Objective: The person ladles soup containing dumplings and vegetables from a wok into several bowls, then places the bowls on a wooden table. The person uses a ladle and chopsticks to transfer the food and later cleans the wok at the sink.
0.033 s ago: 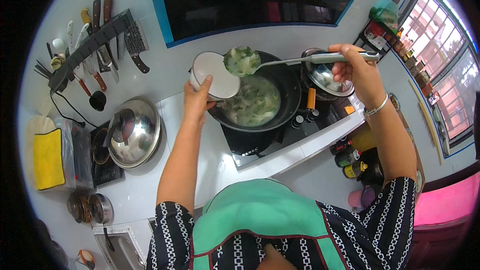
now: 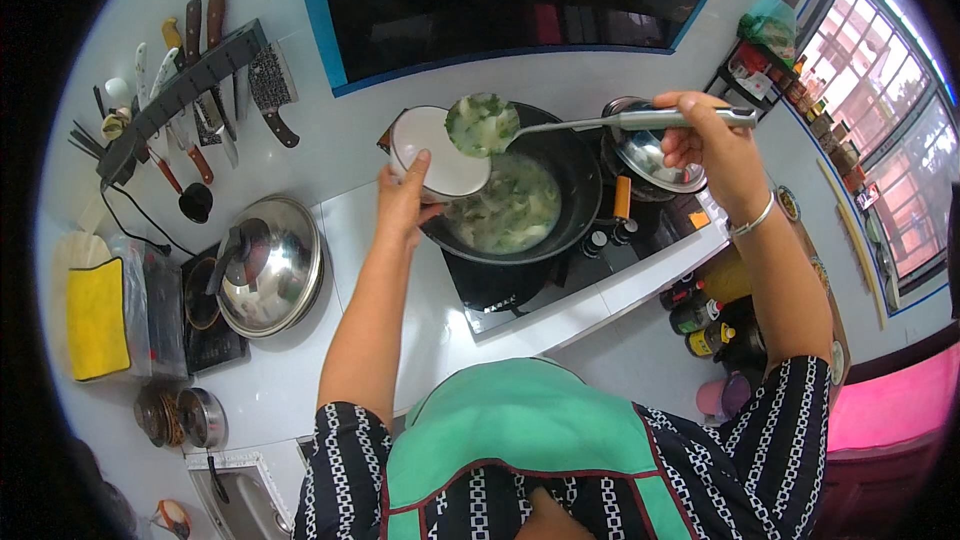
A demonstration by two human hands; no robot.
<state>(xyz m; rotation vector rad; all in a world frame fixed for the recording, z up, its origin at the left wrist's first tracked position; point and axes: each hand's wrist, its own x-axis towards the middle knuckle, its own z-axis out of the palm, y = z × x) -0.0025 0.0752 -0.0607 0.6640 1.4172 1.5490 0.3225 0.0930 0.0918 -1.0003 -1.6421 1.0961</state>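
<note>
My left hand [image 2: 404,202] is closed round a white bowl [image 2: 437,158], thumb on the rim, over the left side of a dark wok [image 2: 582,210]. The inside of the bowl looks white, with no food visible in it. My right hand [image 2: 708,140] grips the steel handle of a ladle [image 2: 590,123]. The ladle's cup, full of soup with green leaves and pale pieces [image 2: 484,124], is held level at the bowl's right rim and overlaps it in view. Below, the wok holds greenish soup [image 2: 515,205] with leaves.
The wok stands on a black stove [image 2: 500,290]; a lidded pot [image 2: 655,155] is behind it to the right. On the left counter sits a large domed steel lid [image 2: 270,270]. Knives hang from a wall rack [image 2: 185,90]. Bottles [image 2: 705,325] stand low at the right.
My left hand and the bowl have shifted slightly right, closer under the ladle's cup. The ladle and my right hand have barely moved.
</note>
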